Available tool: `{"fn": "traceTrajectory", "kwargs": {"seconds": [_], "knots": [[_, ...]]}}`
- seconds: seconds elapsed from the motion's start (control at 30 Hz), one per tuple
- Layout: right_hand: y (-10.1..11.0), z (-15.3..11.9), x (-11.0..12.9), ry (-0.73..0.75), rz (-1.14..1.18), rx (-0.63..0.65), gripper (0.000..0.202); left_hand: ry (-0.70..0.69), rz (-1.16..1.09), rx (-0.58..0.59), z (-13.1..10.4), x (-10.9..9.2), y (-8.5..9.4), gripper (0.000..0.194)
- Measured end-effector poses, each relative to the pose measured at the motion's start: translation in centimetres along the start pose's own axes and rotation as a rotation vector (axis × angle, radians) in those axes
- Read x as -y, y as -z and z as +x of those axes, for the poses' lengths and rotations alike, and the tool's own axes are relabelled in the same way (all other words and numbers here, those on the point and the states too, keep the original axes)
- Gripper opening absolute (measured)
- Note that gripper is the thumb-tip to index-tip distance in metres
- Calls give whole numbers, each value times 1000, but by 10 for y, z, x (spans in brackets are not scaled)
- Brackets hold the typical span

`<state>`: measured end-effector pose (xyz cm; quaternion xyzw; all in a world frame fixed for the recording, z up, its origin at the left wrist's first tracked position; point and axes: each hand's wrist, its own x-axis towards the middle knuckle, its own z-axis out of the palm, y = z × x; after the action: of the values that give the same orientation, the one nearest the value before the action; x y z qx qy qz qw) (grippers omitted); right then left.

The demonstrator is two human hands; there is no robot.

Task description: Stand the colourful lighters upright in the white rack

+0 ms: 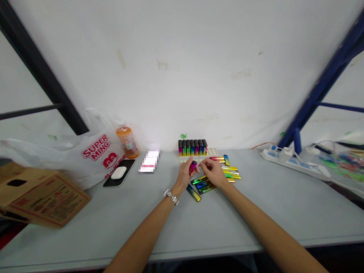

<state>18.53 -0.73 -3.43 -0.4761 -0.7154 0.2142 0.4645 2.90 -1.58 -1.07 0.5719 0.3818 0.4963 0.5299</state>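
Observation:
My left hand [184, 176] is closed round a slim, shiny pink-purple stick with a dark end [193, 165], which resembles a disposable vape. Close beside it, the fingers of my right hand [212, 170] are pinched together; whatever is between them is too small to make out. Beneath and around my right hand lie several flat metallic sticks [231, 175] in yellow, green, blue and red. One blue-yellow stick [194, 193] rests apart, nearer me. Behind my hands, rows of upright rainbow-coloured sticks with black tops [192, 147] stand in a pale tray with holes [213, 151].
On the left are a cardboard box [51, 197], a white plastic bag [96, 151], an orange drink bottle [127, 142], and a phone [107, 182] with a white case [118, 173] on it. A power strip [295, 163] lies at right. A wall backs the grey table [270, 197].

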Motion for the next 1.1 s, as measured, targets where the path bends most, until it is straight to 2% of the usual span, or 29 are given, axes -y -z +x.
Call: {"fn": "traceTrajectory", "kwargs": {"seconds": [0.1, 0.2, 0.33, 0.5, 0.73, 0.9, 1.1], "knots": [[1, 0, 1, -5, -4, 26, 26, 46, 10, -101, 3, 3, -4, 66], [1, 0, 2, -16, 7, 43, 26, 42, 1, -131, 5, 4, -8, 60], [0, 0, 2, -7, -4, 56, 25, 43, -9, -121, 4, 4, -11, 52], [-1, 0, 1, -1, -12, 64, 26, 45, -16, -117, 3, 5, -13, 52], [0, 0, 2, 6, -25, 60, 26, 40, -36, -91, 2, 4, -12, 62], [-1, 0, 1, 0, -40, 43, 25, 64, -104, -15, 1, 4, -8, 75], [-1, 0, 1, 2, -22, 45, 25, 45, -110, -32, 0, 3, -7, 72]]}}
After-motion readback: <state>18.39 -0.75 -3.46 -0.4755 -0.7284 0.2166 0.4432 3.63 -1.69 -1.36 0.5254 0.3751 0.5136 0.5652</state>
